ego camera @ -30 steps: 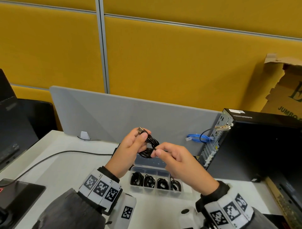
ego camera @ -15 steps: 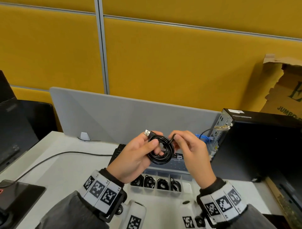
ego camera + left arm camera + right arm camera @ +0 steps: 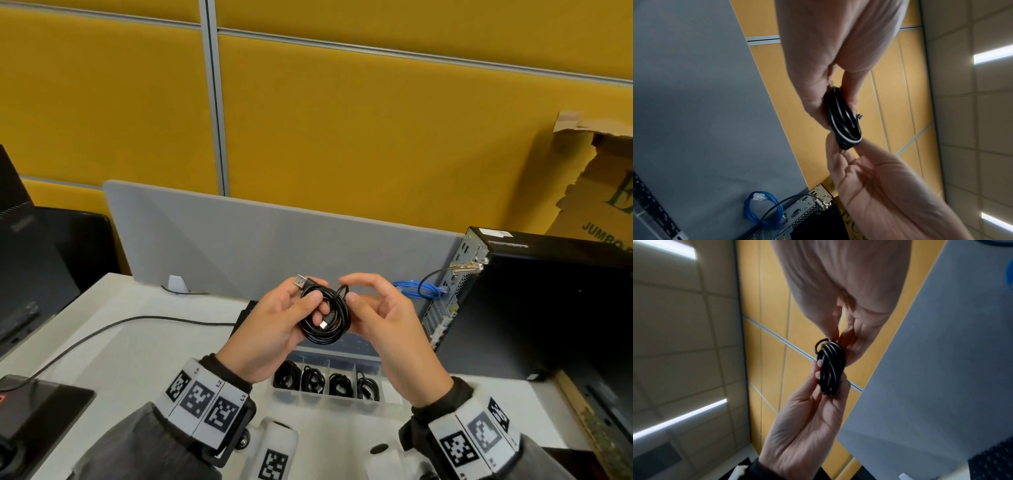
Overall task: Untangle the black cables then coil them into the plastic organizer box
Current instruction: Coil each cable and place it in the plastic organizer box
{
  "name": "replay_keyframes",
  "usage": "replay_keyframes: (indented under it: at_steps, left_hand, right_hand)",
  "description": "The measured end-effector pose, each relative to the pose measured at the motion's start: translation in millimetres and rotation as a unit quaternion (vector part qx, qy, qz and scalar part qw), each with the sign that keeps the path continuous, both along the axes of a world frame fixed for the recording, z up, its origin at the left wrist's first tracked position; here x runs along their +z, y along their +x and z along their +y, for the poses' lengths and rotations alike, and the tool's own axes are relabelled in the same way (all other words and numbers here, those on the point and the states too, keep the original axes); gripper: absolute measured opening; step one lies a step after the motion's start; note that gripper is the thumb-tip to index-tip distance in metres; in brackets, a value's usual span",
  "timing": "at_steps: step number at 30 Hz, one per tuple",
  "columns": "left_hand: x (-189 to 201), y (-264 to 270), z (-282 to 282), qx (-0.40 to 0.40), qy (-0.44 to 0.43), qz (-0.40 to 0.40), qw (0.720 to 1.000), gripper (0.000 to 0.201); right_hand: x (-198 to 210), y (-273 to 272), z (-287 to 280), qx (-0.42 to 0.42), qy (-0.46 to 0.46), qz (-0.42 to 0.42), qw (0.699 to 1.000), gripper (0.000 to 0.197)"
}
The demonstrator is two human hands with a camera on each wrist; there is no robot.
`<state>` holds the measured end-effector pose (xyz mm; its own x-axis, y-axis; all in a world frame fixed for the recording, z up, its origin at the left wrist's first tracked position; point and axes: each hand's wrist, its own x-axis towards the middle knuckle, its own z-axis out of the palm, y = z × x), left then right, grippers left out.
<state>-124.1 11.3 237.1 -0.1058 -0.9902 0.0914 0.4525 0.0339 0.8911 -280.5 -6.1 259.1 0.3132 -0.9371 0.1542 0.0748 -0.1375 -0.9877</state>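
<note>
A black cable (image 3: pixel 325 320), wound into a small round coil, hangs in the air above the clear plastic organizer box (image 3: pixel 342 401). My left hand (image 3: pixel 308 308) grips the coil's left side, thumb on its front, and the silver USB plug (image 3: pixel 301 281) sticks out above the thumb. My right hand (image 3: pixel 347 290) pinches the coil's upper right edge between thumb and forefinger. The wrist views show the coil (image 3: pixel 844 121) (image 3: pixel 830 368) edge-on between both hands. Several coiled black cables lie in the box's near compartments; my hands hide its far part.
A black PC tower (image 3: pixel 531 308) stands at the right with a blue cable (image 3: pixel 418 289) at its back. A grey divider (image 3: pixel 274 246) closes off the desk behind. A thin black cord (image 3: pixel 137 322) runs to the left, where a monitor (image 3: pixel 20 274) stands.
The coil has turned from edge-on to flat toward me and is now rounder. My right hand has moved from the coil's lower side to its upper right edge.
</note>
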Motion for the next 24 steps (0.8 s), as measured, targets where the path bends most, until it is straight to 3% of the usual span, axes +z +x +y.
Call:
replay_keyframes:
  at_steps: [7, 18, 21, 24]
  left_hand:
    - [-2.9, -4.8, -1.7, 0.033, 0.002, -0.025, 0.999, 0.024]
    - [-3.9, -9.1, -1.5, 0.073, -0.028, 0.037, 0.996, 0.021]
    - [-3.1, -11.8, -2.0, 0.067, -0.039, 0.071, 0.994, 0.023]
    - [-5.5, -10.9, -3.8, 0.053, -0.048, 0.082, 0.994, 0.017]
  right_hand:
    - [-5.2, 3.8, 5.4, -0.059, -0.128, 0.155, 0.978, 0.015]
    - [-12.3, 10.5, 0.5, -0.103, -0.132, 0.170, 0.971, 0.012]
    - [-19.1, 10.9, -2.2, -0.087, -0.141, 0.237, 0.957, 0.016]
    - [-18.5, 9.2, -3.2, -0.023, -0.084, 0.176, 0.981, 0.026]
